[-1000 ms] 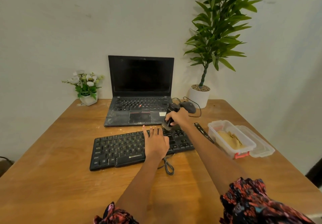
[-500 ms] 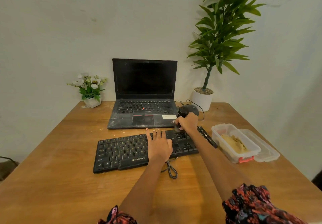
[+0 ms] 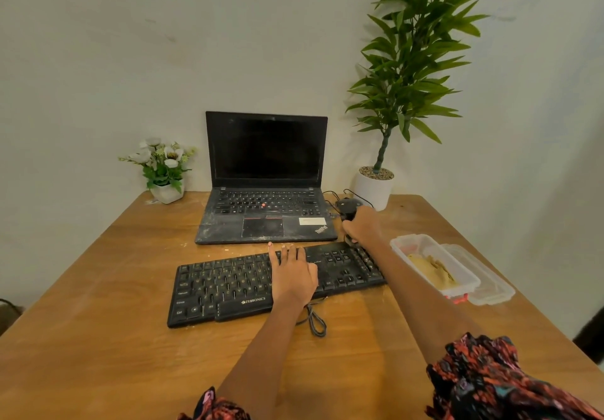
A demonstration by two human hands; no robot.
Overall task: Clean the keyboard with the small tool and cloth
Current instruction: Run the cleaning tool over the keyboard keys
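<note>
A black keyboard [image 3: 228, 285] lies on the wooden table [image 3: 98, 338], its cable looped at the front. My left hand [image 3: 294, 272] rests flat on its middle keys, fingers spread. My right hand [image 3: 361, 226] is closed around a small black tool [image 3: 349, 216] at the keyboard's far right corner; the tool's lower end is hidden behind the hand. A yellow cloth [image 3: 431, 271] lies inside a clear plastic box [image 3: 405, 243] to the right of the keyboard.
A dusty open laptop [image 3: 266, 210] stands behind the keyboard. A black mouse [image 3: 346, 204] sits beside it, near a potted plant [image 3: 376, 187]. A small flower pot [image 3: 166, 190] is at the back left. The box's lid [image 3: 490, 289] lies to its right.
My right hand with the tool has moved from the keyboard's upper middle to its far right corner. The left hand stays on the keys. The view shifted slightly.
</note>
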